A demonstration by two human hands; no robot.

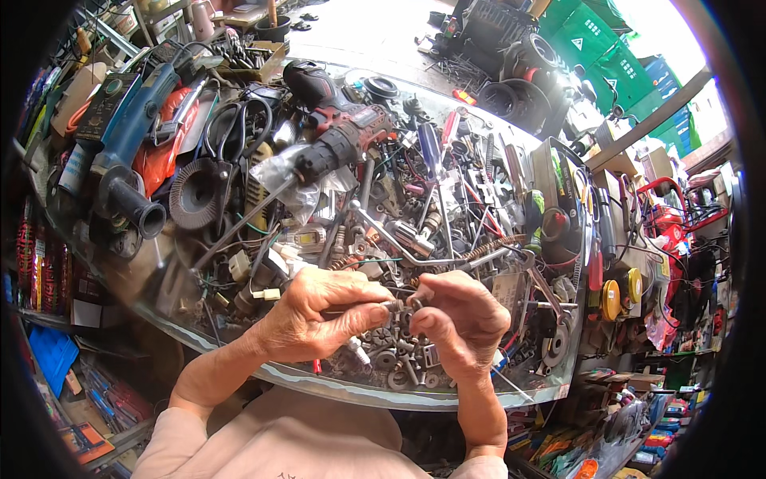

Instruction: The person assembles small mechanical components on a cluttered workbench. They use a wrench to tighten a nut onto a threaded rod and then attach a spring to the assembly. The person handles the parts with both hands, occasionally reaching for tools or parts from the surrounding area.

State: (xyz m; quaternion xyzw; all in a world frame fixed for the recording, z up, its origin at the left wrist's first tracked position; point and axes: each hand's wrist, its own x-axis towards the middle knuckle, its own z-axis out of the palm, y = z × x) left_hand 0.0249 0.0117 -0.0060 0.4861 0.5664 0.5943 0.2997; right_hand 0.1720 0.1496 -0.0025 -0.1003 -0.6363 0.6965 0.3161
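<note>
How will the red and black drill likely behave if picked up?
The drill is probably heavy for its size, given its chunky motor body. It should feel stiff, as its casing looks hard. The clear plastic bag bunched by its nose may drag along.

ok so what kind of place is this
Most likely a repair workshop or tool stall: a cordless drill and a blue angle grinder lie among heaps of loose metal parts on a glass tabletop.
</note>
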